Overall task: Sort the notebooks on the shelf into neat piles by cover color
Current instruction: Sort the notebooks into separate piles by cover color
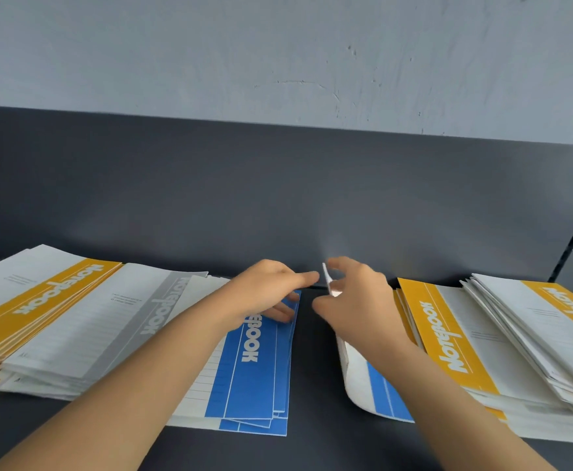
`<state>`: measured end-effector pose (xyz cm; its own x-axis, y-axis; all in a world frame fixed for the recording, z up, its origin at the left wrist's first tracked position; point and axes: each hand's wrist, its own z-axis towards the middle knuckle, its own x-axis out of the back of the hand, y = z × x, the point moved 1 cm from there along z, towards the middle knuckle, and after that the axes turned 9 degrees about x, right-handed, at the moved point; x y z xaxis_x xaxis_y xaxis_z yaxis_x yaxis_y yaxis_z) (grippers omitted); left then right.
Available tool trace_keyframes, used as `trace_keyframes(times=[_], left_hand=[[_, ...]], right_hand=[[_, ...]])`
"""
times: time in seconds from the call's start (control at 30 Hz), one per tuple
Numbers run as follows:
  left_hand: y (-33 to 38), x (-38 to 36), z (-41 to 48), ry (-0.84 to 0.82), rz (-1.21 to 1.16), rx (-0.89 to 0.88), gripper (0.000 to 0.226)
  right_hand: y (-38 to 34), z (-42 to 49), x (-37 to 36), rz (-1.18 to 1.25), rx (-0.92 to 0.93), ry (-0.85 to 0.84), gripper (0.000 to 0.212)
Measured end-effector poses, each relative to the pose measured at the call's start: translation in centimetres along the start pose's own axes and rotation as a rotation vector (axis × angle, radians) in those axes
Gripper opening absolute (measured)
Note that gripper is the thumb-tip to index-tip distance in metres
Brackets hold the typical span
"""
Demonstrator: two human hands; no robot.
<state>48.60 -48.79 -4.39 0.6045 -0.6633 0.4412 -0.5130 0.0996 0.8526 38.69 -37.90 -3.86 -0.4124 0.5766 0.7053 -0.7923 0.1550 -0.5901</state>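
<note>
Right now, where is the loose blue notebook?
Head view, just right of centre: the right hand holds the loose blue notebook, curled, between the blue pile and the yellow-topped pile at right.

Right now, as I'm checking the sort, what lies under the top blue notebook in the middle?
Under the top blue notebook, other blue covers peek out at the near edge. The left hand covers its far end; their number is hidden.
</note>
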Motion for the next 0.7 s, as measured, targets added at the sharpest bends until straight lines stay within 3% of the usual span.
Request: trace_keyframes(times=[0.07, 0.17, 0.27, 0.37, 0.47, 0.53, 0.6, 0.7], left_hand=[[0.0, -0.8, 0.0, -0.123, -0.168, 0.062, 0.035], [-0.2, -0.3, 0.1, -0.074, -0.253, 0.025, 0.007], [-0.4, 2.9, 0.6, 0.132, -0.049, -0.027, 0.023], [-1.5, 6.8, 0.4, 0.257, 0.184, 0.026, 0.035], [-2.8, 8.1, -0.7, 0.235, 0.528, 0.142, 0.059], [-4.2, 8.3, -1.1, 0.242, 0.704, 0.167, 0.065], [-5.3, 8.5, -1.0, 0.220, 0.655, 0.115, 0.060], [-6.1, 9.0, -1.0, 0.178, 0.563, 0.031, 0.054]], right_hand=[[-0.2, -0.5, -0.6, 0.192, 0.029, 0.012, 0.055], [-0.2, -1.0, -2.0, 0.493, 0.019, -0.076, 0.040], [0.4, -0.8, -1.8, 0.420, 0.034, -0.021, 0.023], [1.1, -0.6, -1.7, 0.302, -0.084, -0.094, 0.026], [0.8, -0.4, -2.7, 0.556, -0.329, -0.176, 0.045], [-0.1, -0.1, -3.2, 0.772, -0.456, -0.206, 0.030], [-1.3, 0.4, -3.8, 0.860, -0.521, -0.257, 0.006], [-2.3, 1.4, -4.2, 0.890, -0.636, -0.208, 0.008]])
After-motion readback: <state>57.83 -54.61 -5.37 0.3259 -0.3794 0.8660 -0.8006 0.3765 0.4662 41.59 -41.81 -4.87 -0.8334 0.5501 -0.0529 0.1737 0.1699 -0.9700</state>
